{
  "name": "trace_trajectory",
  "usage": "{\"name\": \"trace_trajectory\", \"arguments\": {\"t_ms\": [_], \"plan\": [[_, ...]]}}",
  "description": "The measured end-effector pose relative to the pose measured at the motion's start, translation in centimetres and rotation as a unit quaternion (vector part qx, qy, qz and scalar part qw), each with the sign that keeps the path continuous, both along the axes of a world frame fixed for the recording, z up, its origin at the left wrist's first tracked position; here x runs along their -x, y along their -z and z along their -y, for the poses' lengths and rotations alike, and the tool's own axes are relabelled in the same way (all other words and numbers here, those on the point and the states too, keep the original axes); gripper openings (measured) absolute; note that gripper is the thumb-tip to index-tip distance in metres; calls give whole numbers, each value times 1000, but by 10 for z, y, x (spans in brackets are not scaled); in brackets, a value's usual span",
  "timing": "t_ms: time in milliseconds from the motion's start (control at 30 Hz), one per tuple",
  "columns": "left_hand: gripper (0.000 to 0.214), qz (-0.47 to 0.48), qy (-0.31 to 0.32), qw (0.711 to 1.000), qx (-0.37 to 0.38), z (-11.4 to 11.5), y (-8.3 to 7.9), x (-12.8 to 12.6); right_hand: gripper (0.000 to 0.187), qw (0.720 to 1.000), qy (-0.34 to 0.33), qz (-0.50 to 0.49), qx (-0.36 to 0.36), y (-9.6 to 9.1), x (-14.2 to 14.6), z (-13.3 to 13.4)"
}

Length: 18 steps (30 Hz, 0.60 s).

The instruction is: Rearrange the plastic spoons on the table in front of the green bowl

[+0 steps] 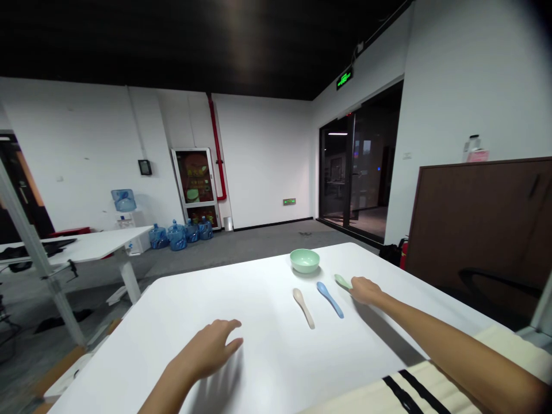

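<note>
and from the left of the room, a blue water cooler bottle (123,199) is seen up against the wall, with a row of blue water jugs (176,236) set down beside it, while the white counter (259,287) is laid out front and centre. on that counter the left hand (207,349) is held open, fingers spread over the bare top, nothing gripped, the beige spoon (303,307) being the nearest thing to it, though well apart. that spoon is laid slantwise, bowl end away and to the left, handle toward the person; the blue spoon (330,299) is set just beside it on much the same slant. beyond them a pale green bowl (305,260) is placed, empty as far as can be seen. and here, at the right, the green spoon (342,281) is found right at the fingertips of the right hand (365,290), its long axis slanting roughly in line with the reaching forearm, so the right arm is clearly the nearer. whether the hand is closed on the spoon cannot be told, the handle being hidden behind the fingers.
</note>
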<state>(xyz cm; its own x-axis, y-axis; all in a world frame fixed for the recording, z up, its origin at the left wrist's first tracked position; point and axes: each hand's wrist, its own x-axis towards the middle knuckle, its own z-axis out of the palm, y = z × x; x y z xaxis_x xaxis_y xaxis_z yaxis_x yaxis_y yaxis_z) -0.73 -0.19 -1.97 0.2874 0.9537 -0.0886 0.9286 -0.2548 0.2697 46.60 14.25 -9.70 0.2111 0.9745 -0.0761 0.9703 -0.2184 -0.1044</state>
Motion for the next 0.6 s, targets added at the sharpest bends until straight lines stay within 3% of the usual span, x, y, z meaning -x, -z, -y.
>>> {"name": "trace_trajectory", "arguments": {"t_ms": [267,600], "plan": [[57,-5,-1,1000,4,2,-4,-1,27,1000,-1,-2,-2,6,-2,-2],[57,-7,2,1000,-2,2,-5,-2,29,1000,-2,-2,-2,-1,2,4]]}}
